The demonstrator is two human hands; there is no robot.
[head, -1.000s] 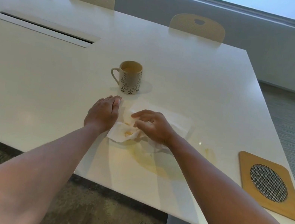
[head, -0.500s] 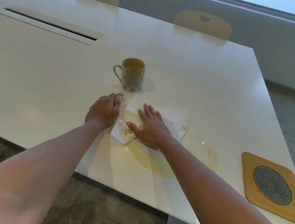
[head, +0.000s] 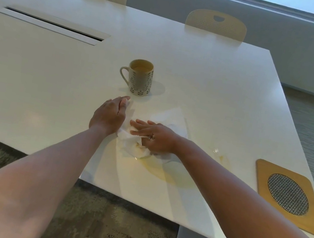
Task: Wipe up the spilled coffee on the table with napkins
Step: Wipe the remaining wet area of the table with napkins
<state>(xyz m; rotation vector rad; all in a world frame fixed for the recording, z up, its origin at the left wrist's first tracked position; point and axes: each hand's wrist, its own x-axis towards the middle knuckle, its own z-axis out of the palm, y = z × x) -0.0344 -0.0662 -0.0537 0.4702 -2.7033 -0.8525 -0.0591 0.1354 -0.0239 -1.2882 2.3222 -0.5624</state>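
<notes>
The coffee spill (head: 165,170) lies near the table (head: 53,83) front edge. Beyond it, the right hand (head: 154,136), fingers straight, presses the stained napkins (head: 169,121). The left hand (head: 110,114), fingers straight, rests beside them. A mug (head: 140,77) stands farther back.

— Where is your left hand (head: 110,115)?

— Your bare left forearm runs up from the lower left, and the hand stands on its little-finger edge, fingers straight and together, palm facing your right hand (head: 154,136).

— And the right?

— Your right arm comes in from the lower right. That hand lies palm down, fingers (head: 140,124) stretched flat toward the left hand, close beside it.
</notes>
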